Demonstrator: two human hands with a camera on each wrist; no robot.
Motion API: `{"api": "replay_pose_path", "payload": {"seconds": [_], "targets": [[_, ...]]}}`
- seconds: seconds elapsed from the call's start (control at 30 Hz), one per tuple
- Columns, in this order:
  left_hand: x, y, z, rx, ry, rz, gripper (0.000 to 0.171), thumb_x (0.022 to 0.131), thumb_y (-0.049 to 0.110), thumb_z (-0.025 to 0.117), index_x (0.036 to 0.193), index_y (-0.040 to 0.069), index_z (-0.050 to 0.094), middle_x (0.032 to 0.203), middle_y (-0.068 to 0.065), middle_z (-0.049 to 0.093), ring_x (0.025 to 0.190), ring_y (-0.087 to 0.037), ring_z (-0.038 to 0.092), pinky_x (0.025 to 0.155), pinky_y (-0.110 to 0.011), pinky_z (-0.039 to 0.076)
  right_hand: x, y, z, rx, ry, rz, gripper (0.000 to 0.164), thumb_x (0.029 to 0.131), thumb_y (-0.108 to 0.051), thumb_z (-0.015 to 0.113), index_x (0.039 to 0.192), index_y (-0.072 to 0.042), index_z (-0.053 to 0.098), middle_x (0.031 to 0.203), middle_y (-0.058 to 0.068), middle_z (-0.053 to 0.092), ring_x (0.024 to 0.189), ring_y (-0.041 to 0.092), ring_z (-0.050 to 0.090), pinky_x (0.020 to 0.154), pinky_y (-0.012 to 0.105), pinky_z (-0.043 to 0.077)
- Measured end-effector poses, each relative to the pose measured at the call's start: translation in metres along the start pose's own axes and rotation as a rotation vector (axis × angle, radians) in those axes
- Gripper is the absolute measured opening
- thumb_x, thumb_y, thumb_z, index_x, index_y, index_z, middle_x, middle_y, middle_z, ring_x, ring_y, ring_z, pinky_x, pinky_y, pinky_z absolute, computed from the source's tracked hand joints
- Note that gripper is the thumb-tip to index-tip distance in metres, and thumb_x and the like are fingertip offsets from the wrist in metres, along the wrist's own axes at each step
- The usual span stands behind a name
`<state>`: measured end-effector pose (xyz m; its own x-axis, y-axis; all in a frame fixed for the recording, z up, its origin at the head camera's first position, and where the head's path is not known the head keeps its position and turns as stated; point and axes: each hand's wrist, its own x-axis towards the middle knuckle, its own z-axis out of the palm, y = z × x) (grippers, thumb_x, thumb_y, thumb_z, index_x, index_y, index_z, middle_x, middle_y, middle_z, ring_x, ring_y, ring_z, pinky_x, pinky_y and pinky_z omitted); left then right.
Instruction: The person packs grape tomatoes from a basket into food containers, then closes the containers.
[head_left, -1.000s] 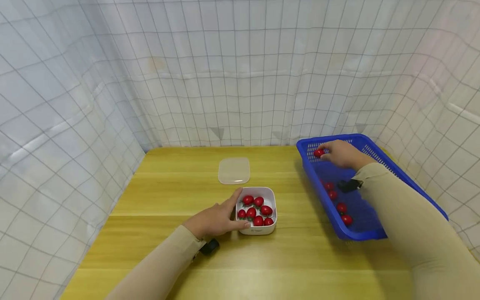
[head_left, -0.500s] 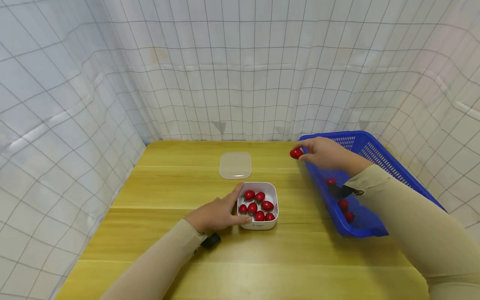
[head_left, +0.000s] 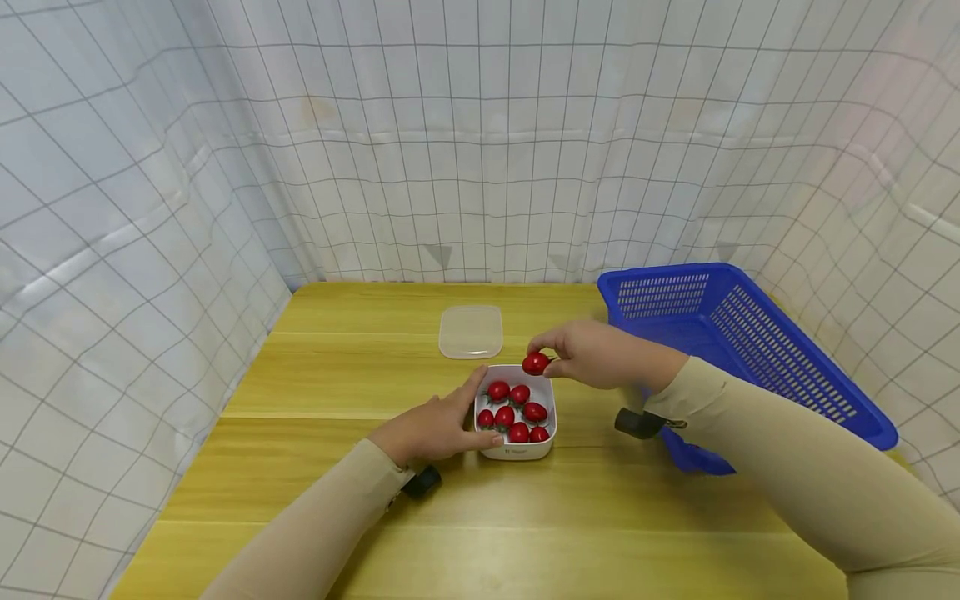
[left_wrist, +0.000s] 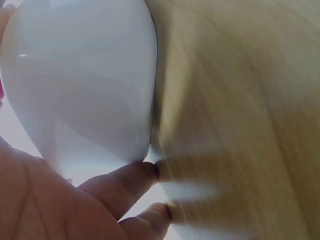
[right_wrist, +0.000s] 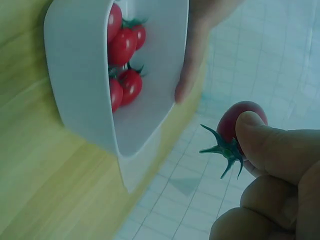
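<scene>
Between thumb and fingertips my right hand [head_left: 611, 354] pinches a red cherry tomato [head_left: 536, 363] above the back right rim of a white square box [head_left: 517, 452]. Green leaves show on this tomato [right_wrist: 235, 125] in the right wrist view. My left hand [head_left: 435, 433] grips the box from its left side, thumb over the front rim and index finger along the back left corner. Several cherry tomatoes [head_left: 504, 417] with green tops lie inside the box. In the left wrist view, fingertips [left_wrist: 142, 175] touch the bottom edge of the box wall [left_wrist: 95, 75].
A translucent square lid [head_left: 470, 332] lies on the wooden table [head_left: 337, 358] behind the box. To the right stands a blue plastic basket [head_left: 663, 296], partly hidden by my right arm. White checked curtains [head_left: 480, 150] enclose the back and sides.
My right hand has lifted the cherry tomato out of the blue basket and carried it left and toward me, to the box. The left hand keeps its grip on the box.
</scene>
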<state>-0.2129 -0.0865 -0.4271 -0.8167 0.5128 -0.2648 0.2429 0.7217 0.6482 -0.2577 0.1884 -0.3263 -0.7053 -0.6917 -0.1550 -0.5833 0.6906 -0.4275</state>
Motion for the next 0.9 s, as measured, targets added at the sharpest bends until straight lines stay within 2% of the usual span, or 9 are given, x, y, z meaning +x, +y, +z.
{"api": "replay_pose_path", "payload": {"seconds": [0.17,0.4,0.53,0.67,0.8,0.87,0.9], "targets": [[0.000,0.000,0.000,-0.005,0.000,-0.002,0.113,0.093,0.064,0.070,0.171,0.026,-0.001,0.177,-0.004,0.018,0.159,-0.037,0.031,0.131,-0.065,0.012,0.003,-0.007,0.009,-0.024,-0.018,-0.046,0.032,0.102,-0.020,0.071,0.133,-0.012,0.071,0.068,-0.008,0.050,0.060,0.007,0.044,0.056,0.023,0.039],[0.000,0.002,0.000,0.004,0.002,0.005,0.113,0.093,0.063,0.070,0.172,0.024,-0.001,0.177,-0.004,0.019,0.157,-0.039,0.034,0.130,-0.067,0.012,0.002,-0.011,0.012,-0.007,-0.049,-0.049,0.037,0.103,-0.021,0.069,0.139,-0.012,0.068,0.070,-0.010,0.057,0.058,0.005,0.048,0.059,0.023,0.045],[0.000,0.001,0.000,0.010,0.003,0.006,0.113,0.093,0.064,0.070,0.171,0.025,-0.001,0.177,-0.004,0.017,0.157,-0.040,0.033,0.130,-0.067,0.013,-0.005,-0.005,0.006,0.028,-0.027,-0.005,0.041,0.104,-0.023,0.068,0.144,-0.013,0.065,0.063,-0.009,0.050,0.055,0.006,0.045,0.058,0.025,0.044],[0.001,0.002,0.000,0.018,0.006,0.006,0.112,0.093,0.064,0.069,0.171,0.026,-0.002,0.178,-0.003,0.015,0.158,-0.041,0.031,0.130,-0.065,0.013,-0.019,0.016,-0.009,0.061,0.071,0.097,0.040,0.105,-0.025,0.066,0.144,-0.018,0.065,0.057,-0.011,0.039,0.051,0.008,0.039,0.055,0.026,0.039],[0.001,0.003,0.001,0.023,0.009,-0.004,0.112,0.093,0.064,0.070,0.171,0.028,-0.001,0.178,-0.003,0.015,0.157,-0.043,0.032,0.131,-0.063,0.014,-0.040,0.054,-0.027,0.092,0.167,0.213,0.035,0.106,-0.022,0.064,0.141,-0.018,0.069,0.054,-0.007,0.034,0.046,0.009,0.031,0.050,0.027,0.035],[0.001,0.003,0.001,0.022,0.009,-0.012,0.112,0.092,0.064,0.070,0.171,0.029,-0.001,0.178,-0.004,0.016,0.157,-0.045,0.032,0.131,-0.064,0.014,-0.051,0.077,-0.032,0.073,0.201,0.241,0.033,0.106,-0.022,0.065,0.138,-0.018,0.071,0.063,-0.002,0.057,0.053,0.009,0.042,0.056,0.028,0.041],[0.000,0.003,0.001,0.018,0.009,-0.017,0.112,0.092,0.064,0.071,0.171,0.030,-0.001,0.177,-0.004,0.017,0.156,-0.046,0.032,0.130,-0.064,0.015,-0.056,0.089,-0.034,0.064,0.207,0.251,0.032,0.105,-0.021,0.065,0.136,-0.017,0.073,0.073,0.003,0.068,0.055,0.012,0.045,0.059,0.030,0.043]]}}
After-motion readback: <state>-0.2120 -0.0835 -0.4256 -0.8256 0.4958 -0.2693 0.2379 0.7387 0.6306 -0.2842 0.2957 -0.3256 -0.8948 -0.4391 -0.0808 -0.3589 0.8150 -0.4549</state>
